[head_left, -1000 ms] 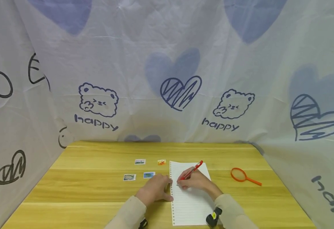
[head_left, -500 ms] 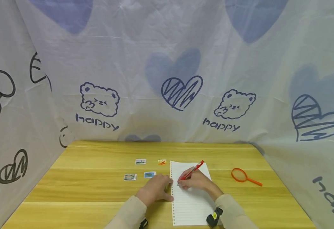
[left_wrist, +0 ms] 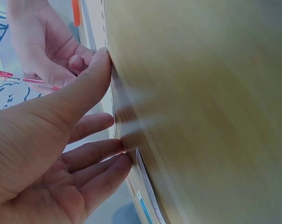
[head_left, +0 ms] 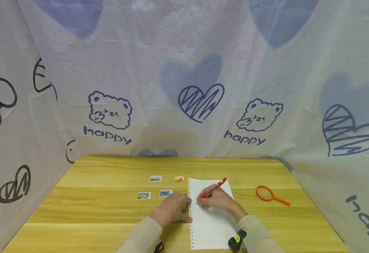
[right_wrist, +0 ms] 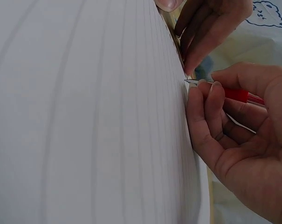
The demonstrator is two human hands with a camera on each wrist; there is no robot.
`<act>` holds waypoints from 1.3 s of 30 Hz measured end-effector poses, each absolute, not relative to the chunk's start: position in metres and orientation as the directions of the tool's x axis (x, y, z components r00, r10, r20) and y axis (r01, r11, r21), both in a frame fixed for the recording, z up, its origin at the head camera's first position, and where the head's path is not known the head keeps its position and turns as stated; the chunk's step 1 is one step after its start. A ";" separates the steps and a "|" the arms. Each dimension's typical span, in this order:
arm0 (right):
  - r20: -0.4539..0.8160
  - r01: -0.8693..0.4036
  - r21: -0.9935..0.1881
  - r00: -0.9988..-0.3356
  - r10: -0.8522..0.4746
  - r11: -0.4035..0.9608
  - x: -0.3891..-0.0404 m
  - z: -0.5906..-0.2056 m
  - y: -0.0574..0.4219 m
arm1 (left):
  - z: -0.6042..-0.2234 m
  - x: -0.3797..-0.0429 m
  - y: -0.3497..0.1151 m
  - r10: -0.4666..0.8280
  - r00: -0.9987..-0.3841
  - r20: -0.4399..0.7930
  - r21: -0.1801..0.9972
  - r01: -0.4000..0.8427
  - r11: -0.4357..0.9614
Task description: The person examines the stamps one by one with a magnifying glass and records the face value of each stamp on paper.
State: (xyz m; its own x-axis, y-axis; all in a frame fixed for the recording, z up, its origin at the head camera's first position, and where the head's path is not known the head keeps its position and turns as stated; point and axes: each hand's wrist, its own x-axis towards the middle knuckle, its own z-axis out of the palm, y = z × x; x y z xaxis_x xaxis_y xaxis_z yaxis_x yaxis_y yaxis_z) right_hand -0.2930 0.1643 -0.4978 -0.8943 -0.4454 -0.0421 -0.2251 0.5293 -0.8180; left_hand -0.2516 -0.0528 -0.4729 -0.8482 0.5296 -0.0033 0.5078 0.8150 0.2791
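Note:
A lined white sheet of paper (head_left: 211, 225) with punched holes down its left edge lies on the wooden table. My right hand (head_left: 215, 199) rests on its upper part and pinches a red pen (head_left: 219, 182), tip down at the paper near the left margin. In the right wrist view the pen's red grip (right_wrist: 236, 95) sits between thumb and fingers, its metal point at the sheet. My left hand (head_left: 171, 209) lies at the paper's left edge, thumb and fingertips touching the holed margin. The left wrist view shows its thumb and fingers spread and relaxed (left_wrist: 52, 140).
Several small stamps lie left of the paper: a grey one (head_left: 155, 179), a yellow-red one (head_left: 179, 179), a green-grey one (head_left: 144, 195) and a blue one (head_left: 165, 193). An orange magnifying glass (head_left: 272, 195) lies to the right. A printed cloth (head_left: 159, 140) hangs behind the table.
The pen tip and my right hand have shifted very slightly to the right along the paper. My left hand keeps its place at the edge.

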 end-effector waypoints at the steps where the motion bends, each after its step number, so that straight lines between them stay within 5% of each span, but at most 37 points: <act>1: -0.038 -0.229 -0.818 -0.893 -0.448 0.527 -0.293 -0.498 0.164 | -0.472 -0.251 -0.053 0.529 -0.848 -0.003 0.279 0.507 0.815; 39: -0.020 -0.209 -0.828 -0.916 -0.401 0.520 -0.290 -0.498 0.168 | -0.475 -0.251 -0.053 0.532 -0.847 0.014 0.283 0.514 0.810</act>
State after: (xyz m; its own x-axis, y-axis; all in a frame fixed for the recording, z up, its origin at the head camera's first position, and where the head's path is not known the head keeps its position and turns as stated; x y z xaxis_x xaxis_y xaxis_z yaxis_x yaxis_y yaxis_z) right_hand -0.2897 0.1679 -0.4977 -0.9158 -0.4012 -0.0203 -0.2095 0.5200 -0.8281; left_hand -0.2513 -0.0533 -0.4747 -0.8466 0.5321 0.0137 0.5137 0.8099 0.2831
